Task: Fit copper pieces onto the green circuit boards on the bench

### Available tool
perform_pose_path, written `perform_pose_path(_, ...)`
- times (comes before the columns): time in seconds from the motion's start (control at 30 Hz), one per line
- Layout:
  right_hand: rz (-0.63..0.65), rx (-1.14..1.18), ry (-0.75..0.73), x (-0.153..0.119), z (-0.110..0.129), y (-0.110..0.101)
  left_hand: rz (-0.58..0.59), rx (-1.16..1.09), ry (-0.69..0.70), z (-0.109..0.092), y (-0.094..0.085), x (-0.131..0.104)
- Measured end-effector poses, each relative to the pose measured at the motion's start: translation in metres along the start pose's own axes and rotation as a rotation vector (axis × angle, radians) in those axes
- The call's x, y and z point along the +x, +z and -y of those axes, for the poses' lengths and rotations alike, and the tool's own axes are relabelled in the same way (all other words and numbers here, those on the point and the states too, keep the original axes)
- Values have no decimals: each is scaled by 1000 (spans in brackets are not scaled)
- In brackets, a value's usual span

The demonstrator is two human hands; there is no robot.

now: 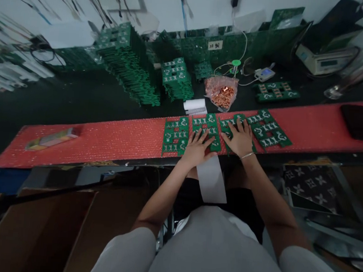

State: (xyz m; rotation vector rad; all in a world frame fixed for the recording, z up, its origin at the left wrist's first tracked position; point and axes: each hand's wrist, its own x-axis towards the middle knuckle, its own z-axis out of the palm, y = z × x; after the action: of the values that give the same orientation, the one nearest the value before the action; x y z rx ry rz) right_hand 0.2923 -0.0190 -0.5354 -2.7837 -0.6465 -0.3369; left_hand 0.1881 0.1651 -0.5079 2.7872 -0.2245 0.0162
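Observation:
Several green circuit boards lie in a row on a red mat (124,138). My left hand (197,147) is open, fingers spread over the lower left of the second board (205,120). The leftmost board (175,134) lies just left of that hand. Spread and open, my right hand (241,138) rests on the third board (226,123) and hides much of it. The rightmost board (269,129) is tilted beside my right hand. A white paper strip (212,179) hangs at the mat's front edge between my forearms.
Behind the mat stand a tall stack of green boards (127,60), a shorter stack (177,79), a bag of copper-coloured pieces (224,93) and a white roll (195,105). A dark pouch (358,121) lies right, a clear-wrapped item (54,138) left.

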Motion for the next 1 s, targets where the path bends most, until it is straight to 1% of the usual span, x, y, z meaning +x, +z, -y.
perform_pose_path(0.07,2,21,18,5,2,-3,-9,-7,-10,0,-1,-1)
perform_pose_path(0.13,-6,52,20,9,-12,-11,-31,-14,-11,-5,-1,1)
perform_pose_path(0.2,-41,59,64,10,-39,-23,-61,-21,16,-15,0,6)
perform_pose_path(0.27,-73,27,147,9,-75,-34,-72,-35,73,-29,3,16)
perform_pose_path(0.37,-37,-3,208,1,-122,-42,-31,-63,172,-50,11,36)
perform_pose_path(0.43,-21,-5,202,-4,-139,-41,10,-60,212,-60,16,48)
perform_pose_path(0.5,-38,-9,203,-7,-145,-37,51,-45,215,-63,18,57)
perform_pose_path(0.6,-71,-10,218,-6,-142,-33,90,-58,197,-58,15,63)
perform_pose_path(0.7,-79,10,234,-3,-135,-33,122,-71,182,-51,8,61)
perform_pose_path(0.83,-81,22,304,0,-126,-33,142,-58,174,-47,5,56)
perform_pose_path(0.9,-60,49,289,3,-128,-34,112,-97,197,-46,4,60)
perform_pose_path(0.93,-55,69,280,4,-131,-35,74,-126,211,-44,2,64)
perform_pose_path(1.0,-82,86,301,9,-145,-37,-55,-174,222,-41,-4,80)
